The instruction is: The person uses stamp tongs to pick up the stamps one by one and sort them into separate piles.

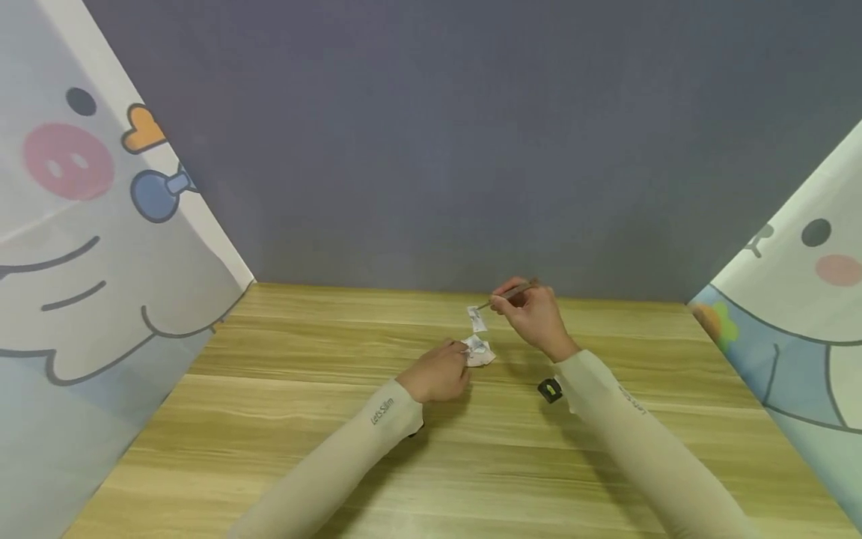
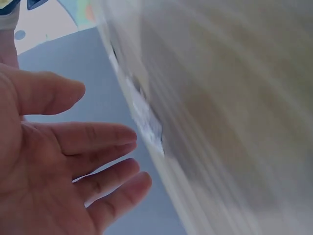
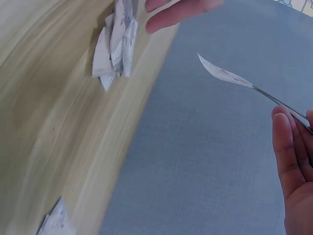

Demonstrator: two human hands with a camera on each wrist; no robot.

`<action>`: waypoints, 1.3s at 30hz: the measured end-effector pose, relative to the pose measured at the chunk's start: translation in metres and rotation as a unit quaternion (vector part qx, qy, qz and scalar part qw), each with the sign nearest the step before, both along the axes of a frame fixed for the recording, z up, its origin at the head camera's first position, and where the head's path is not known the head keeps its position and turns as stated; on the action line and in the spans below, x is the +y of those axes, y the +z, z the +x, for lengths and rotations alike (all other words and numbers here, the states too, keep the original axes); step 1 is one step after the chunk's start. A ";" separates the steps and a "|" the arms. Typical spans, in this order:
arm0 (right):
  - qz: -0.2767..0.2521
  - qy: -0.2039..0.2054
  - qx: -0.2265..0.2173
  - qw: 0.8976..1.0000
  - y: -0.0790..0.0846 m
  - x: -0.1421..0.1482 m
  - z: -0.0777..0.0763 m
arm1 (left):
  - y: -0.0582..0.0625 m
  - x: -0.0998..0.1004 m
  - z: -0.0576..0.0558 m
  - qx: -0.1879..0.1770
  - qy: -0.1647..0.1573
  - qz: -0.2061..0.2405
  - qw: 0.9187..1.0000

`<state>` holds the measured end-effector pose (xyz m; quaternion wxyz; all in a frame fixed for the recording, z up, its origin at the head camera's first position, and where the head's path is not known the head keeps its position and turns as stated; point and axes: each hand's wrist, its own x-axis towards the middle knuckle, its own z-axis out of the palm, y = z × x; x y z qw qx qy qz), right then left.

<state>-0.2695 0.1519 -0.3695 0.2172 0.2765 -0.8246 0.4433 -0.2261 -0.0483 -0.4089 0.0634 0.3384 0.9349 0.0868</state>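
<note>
My right hand (image 1: 539,318) holds a pair of slim metal tweezers (image 1: 515,290) between thumb and fingers. Their tips pinch a small white printed piece of paper (image 3: 225,74), raised off the table in the right wrist view. A small pile of similar paper pieces (image 1: 479,352) lies on the table below it. Beside that pile is my left hand (image 1: 438,372), its fingers extended and slightly bent. The left wrist view shows the left palm and fingers (image 2: 105,134) with nothing between them.
A small black object (image 1: 550,389) rests on the table by the right sleeve. More paper pieces (image 3: 57,220) lie at the lower left of the right wrist view. A grey panel (image 1: 431,150) rises behind the wood-grain table (image 1: 303,337); cartoon-printed panels (image 1: 101,247) flank it.
</note>
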 end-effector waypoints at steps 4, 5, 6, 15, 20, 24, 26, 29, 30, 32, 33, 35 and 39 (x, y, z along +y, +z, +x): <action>-0.009 0.009 -0.002 1.000 -0.001 -0.007 -0.003 | 0.003 -0.016 -0.003 0.007 0.011 0.026 1.000; -0.013 0.014 -0.005 1.000 -0.002 -0.008 -0.004 | 0.004 -0.021 -0.003 0.006 0.015 0.032 0.999; -0.018 0.018 -0.010 1.000 -0.002 -0.010 -0.005 | 0.005 -0.025 -0.004 0.002 0.022 0.038 0.999; -0.022 0.036 -0.041 0.998 -0.012 -0.034 -0.014 | 0.010 -0.062 -0.007 -0.022 0.065 0.059 0.996; -0.021 0.047 -0.070 0.996 -0.015 -0.052 -0.017 | 0.010 -0.078 -0.008 -0.031 0.096 0.071 0.992; -0.017 0.057 -0.089 0.994 -0.017 -0.068 -0.020 | 0.009 -0.089 -0.008 -0.018 0.119 0.068 0.990; -0.012 0.062 -0.098 0.993 -0.018 -0.076 -0.022 | 0.009 -0.093 -0.009 -0.010 0.126 0.066 0.990; -0.005 0.068 -0.109 0.992 -0.019 -0.087 -0.025 | 0.009 -0.100 -0.009 0.000 0.131 0.065 0.989; -0.004 0.069 -0.115 0.991 -0.019 -0.090 -0.026 | 0.009 -0.101 -0.009 0.001 0.132 0.065 0.989; 0.000 0.071 -0.125 0.990 -0.020 -0.097 -0.028 | 0.010 -0.105 -0.009 0.000 0.136 0.067 0.988; 0.000 0.072 -0.131 0.989 -0.021 -0.100 -0.029 | 0.011 -0.107 -0.008 0.000 0.138 0.067 0.988; 0.000 0.077 -0.143 0.987 -0.022 -0.107 -0.032 | 0.013 -0.110 -0.008 0.004 0.144 0.064 0.988; -0.011 0.095 -0.156 0.983 -0.026 -0.122 -0.037 | 0.017 -0.115 -0.008 0.013 0.157 0.053 0.986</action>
